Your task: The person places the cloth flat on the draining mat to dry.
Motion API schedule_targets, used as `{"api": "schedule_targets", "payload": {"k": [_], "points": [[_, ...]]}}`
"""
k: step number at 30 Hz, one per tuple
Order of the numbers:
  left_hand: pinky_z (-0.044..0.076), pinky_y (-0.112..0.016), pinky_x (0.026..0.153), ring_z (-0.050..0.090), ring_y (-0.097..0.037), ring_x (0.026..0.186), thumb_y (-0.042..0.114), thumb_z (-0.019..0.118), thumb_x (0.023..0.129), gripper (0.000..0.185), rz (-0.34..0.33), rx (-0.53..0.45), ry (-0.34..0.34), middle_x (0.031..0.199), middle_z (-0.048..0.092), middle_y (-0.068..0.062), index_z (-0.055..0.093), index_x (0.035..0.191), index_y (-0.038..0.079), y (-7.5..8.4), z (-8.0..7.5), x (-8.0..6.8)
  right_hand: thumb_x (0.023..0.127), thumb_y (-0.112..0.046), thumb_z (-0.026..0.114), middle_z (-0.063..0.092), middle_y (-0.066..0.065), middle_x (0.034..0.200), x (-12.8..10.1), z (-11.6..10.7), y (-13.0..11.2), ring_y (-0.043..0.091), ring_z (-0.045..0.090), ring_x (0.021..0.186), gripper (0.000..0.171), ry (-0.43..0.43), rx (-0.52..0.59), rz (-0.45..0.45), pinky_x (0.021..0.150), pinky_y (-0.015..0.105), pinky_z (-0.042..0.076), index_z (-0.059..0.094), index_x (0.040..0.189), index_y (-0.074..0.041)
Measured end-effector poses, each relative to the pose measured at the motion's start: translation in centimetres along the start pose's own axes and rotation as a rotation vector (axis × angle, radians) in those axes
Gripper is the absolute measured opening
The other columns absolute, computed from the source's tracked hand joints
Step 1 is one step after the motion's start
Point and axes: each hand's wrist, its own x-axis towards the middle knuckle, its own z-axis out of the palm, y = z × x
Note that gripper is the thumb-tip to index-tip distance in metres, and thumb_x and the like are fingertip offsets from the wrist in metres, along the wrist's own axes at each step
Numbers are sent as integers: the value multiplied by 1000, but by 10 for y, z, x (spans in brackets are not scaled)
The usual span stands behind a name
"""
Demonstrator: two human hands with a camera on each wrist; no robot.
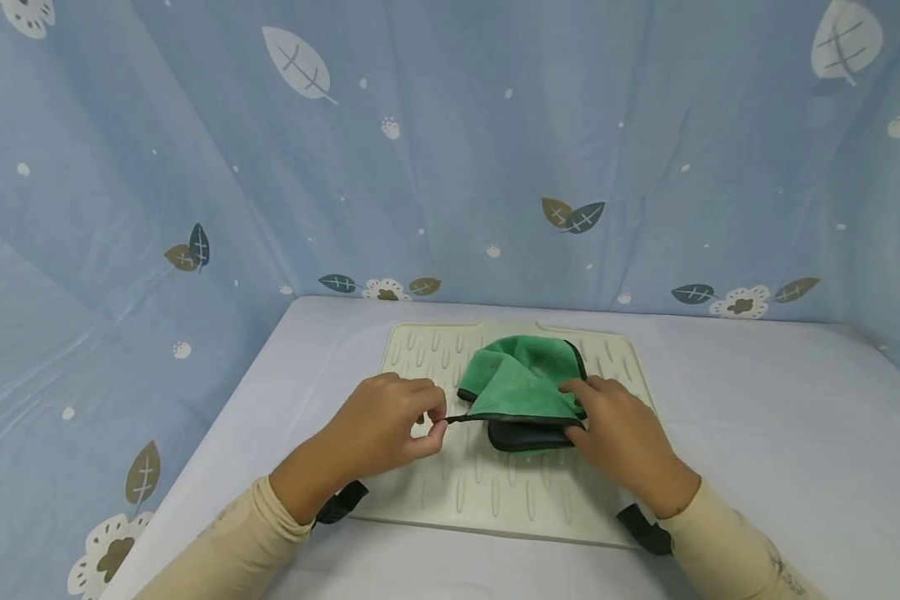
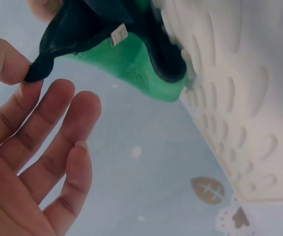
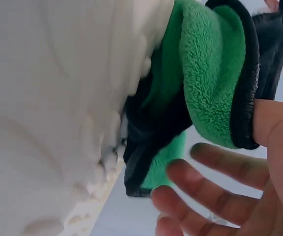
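A green plush microfiber cloth (image 1: pixel 521 379) with dark edging and a dark underside lies bunched over a cream ribbed mat (image 1: pixel 495 508). Between thumb and forefinger, my left hand (image 1: pixel 393 421) pinches one corner and pulls the edge out taut to the left. Its other fingers are spread apart in the left wrist view, where a small white tag (image 2: pixel 118 35) hangs from the cloth's seam. My right hand (image 1: pixel 622 429) grips the cloth's right side, thumb low and forefinger above. In the right wrist view, a rolled fold hides the gripping fingertips; the other fingers extend below it.
The mat lies on a table covered in a white cloth (image 1: pixel 780 433). Behind and to the left hangs a blue curtain (image 1: pixel 457 150) with leaf and flower prints. Dark straps (image 1: pixel 645 529) sit at both wrists, near the mat's front corners.
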Motion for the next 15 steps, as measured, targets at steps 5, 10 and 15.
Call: {"api": "schedule_targets", "payload": {"k": [5, 10, 15], "points": [[37, -20, 55, 39, -2, 52, 15, 74, 75, 16, -14, 44, 10, 66, 60, 14, 60, 70, 20, -4, -2, 0, 76, -11, 82, 69, 6, 89, 1, -4, 6, 21, 63, 77, 30, 0, -20, 30, 58, 36, 50, 74, 105, -5], [32, -19, 53, 36, -1, 50, 14, 73, 72, 19, -28, 93, 31, 62, 56, 16, 57, 67, 22, -8, -5, -1, 78, -9, 78, 68, 5, 87, 2, -8, 10, 22, 62, 78, 23, 25, -6, 48, 57, 37, 50, 75, 100, -5], [27, -18, 51, 29, -1, 49, 11, 71, 68, 21, -43, 126, 53, 59, 52, 16, 53, 64, 20, -12, -7, -2, 78, -8, 76, 67, 6, 85, 2, -11, 13, 22, 61, 76, 19, 54, 2, 77, 55, 37, 48, 75, 97, -6]]}}
